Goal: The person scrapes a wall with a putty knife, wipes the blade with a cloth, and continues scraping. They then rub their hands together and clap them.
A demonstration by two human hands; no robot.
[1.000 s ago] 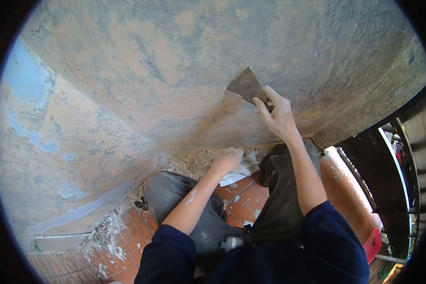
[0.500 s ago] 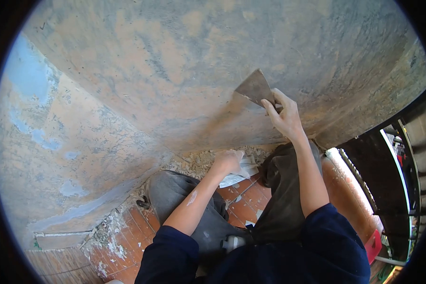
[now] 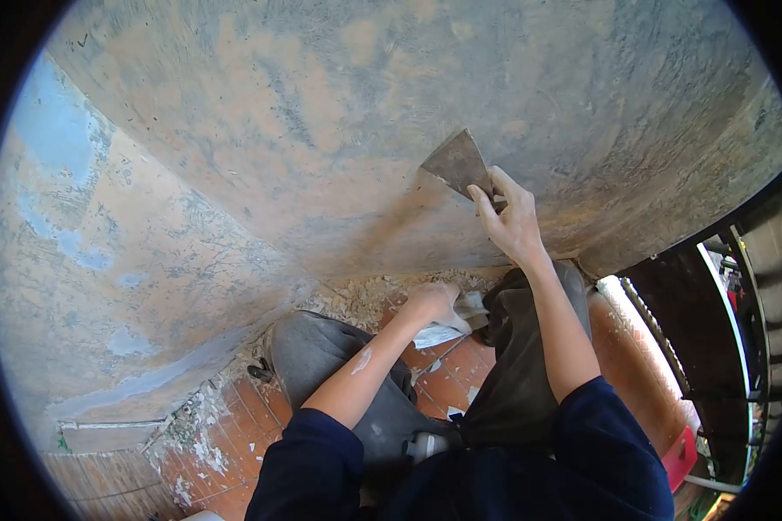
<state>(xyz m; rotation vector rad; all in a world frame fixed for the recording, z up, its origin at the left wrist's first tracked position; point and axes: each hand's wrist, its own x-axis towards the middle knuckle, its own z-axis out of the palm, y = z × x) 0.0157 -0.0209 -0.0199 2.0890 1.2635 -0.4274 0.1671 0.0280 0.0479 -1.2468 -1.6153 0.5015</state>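
My right hand (image 3: 511,215) is closed round the handle of a wide metal scraper (image 3: 457,163). The scraper's blade points up and to the left, at the patchy grey and tan wall (image 3: 339,130). Lower down, between my knees, my left hand (image 3: 438,306) is closed, its fingers largely turned away from view. A pale, whitish object (image 3: 443,334) shows just under and beside it; whether the hand grips it cannot be made out.
Peeled flakes (image 3: 356,300) lie along the wall's foot and over the orange tiled floor (image 3: 261,417). A second wall with blue patches (image 3: 56,130) stands left. Dark metal bars (image 3: 760,330) and a red object (image 3: 679,458) are at right.
My right hand and the scraper have moved slightly left. My left hand has shifted a little to the right and down.
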